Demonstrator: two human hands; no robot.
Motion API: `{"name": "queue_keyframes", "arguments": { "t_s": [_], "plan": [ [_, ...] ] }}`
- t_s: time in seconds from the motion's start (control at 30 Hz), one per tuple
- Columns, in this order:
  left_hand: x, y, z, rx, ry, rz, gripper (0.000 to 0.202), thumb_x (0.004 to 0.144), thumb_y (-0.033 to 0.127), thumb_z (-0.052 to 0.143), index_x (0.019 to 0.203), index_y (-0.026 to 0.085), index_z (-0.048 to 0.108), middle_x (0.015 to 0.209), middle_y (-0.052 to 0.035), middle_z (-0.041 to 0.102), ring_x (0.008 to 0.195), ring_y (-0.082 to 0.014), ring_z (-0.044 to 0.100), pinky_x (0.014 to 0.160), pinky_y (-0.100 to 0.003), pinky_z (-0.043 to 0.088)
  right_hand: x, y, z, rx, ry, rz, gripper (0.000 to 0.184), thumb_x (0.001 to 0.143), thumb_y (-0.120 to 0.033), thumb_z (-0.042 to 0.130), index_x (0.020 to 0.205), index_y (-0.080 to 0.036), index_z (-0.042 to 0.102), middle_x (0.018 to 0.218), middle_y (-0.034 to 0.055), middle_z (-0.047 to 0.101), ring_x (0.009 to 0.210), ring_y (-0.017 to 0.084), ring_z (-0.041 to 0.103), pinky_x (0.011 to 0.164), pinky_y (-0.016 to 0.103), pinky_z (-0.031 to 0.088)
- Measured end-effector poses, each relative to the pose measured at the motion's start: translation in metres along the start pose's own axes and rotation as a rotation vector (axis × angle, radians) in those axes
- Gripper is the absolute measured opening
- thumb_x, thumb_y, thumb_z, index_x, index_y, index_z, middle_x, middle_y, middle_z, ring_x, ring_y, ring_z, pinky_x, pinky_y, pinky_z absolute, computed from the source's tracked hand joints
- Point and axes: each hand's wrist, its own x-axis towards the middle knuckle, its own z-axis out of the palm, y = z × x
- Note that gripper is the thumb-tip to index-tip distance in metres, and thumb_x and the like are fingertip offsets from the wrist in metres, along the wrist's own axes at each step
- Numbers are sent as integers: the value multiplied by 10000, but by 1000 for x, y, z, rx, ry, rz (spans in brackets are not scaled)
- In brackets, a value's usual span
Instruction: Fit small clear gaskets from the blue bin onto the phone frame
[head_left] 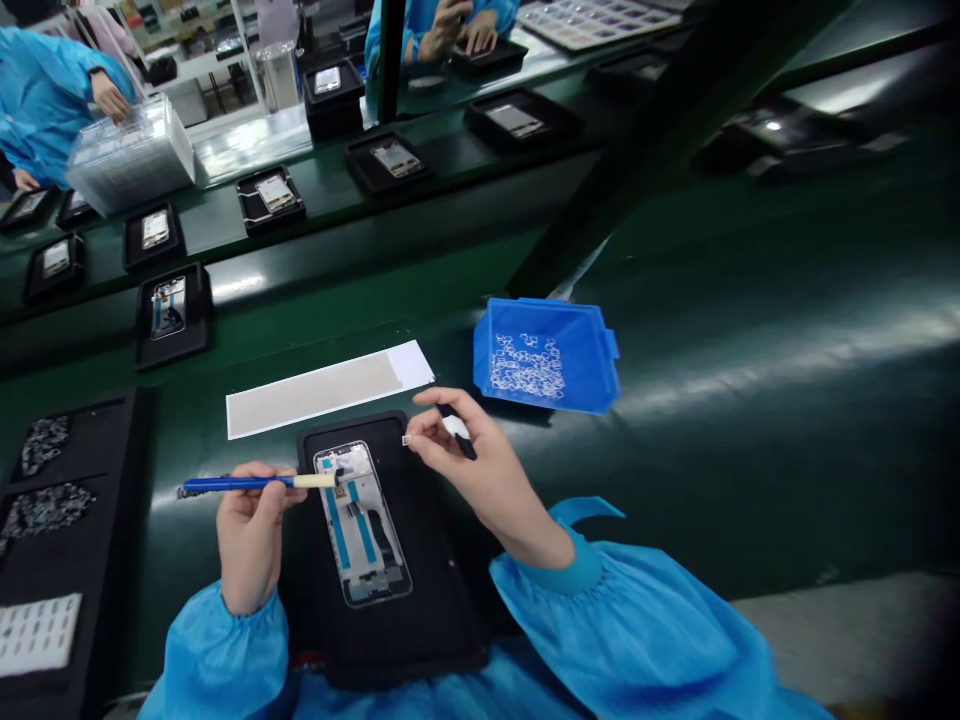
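Note:
A phone frame (364,525) with teal strips lies on a black tray (420,620) before me. From the left, my left hand (251,530) grips a blue pen-like tool (247,483); its cream end extends over the upper part of the frame. Above the tray's right edge, my right hand (469,455) pinches a tiny pale square piece (406,440) between thumb and finger. The same hand also keeps a black-and-white tool (457,430) tucked in its fingers; the kind of tool is unclear. A blue bin (592,350) beyond it contains many small white square pieces (525,370).
Behind the tray lies a long white-and-grey sheet (322,390). At left stands a black compartment tray (124,480) with small dark parts. A dark post (585,200) rises beyond the bin. Black trays with phone parts (171,310) line the bench; co-workers in blue sleeves (60,75) work opposite.

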Motion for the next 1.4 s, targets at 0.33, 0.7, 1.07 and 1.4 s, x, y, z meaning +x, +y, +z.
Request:
{"name": "queue_keyframes", "arguments": {
  "t_s": [0.33, 0.7, 1.07, 1.4],
  "plan": [
    [-8, -4, -8, 278, -21, 246, 224, 767, 268, 779, 862, 176, 598, 832, -28, 732, 769, -168, 724, 717, -288, 632, -4, 5, 20, -5, -101, -51, 254, 824, -240, 605, 1057, -237, 506, 766, -21, 610, 704, 151, 606, 713, 302, 519],
    [-15, 2, -6, 460, -115, 582, 124, 806, 126, 724, 846, 199, 631, 834, -11, 727, 817, -173, 716, 754, -308, 609, -7, 12, 34, 84, -151, -4, 283, 821, -219, 613, 1084, -240, 509, 799, -22, 621, 733, 152, 616, 710, 296, 520],
    [-17, 3, -10, 298, -54, 299, 160, 747, 214, 807, 811, 192, 662, 813, -15, 736, 775, -157, 720, 736, -249, 612, -9, 13, 40, 85, -168, 2, 277, 838, -231, 612, 1094, -231, 506, 824, -10, 627, 755, 152, 623, 754, 315, 532],
    [-1, 10, -4, -348, 303, -540, 107, 903, 69, 593, 876, 152, 654, 650, 31, 684, 526, -75, 672, 518, -130, 568, -4, 8, 55, 272, -194, 102, 324, 804, -240, 679, 1083, -253, 515, 840, -21, 654, 779, 147, 651, 774, 311, 538]
  ]
}}
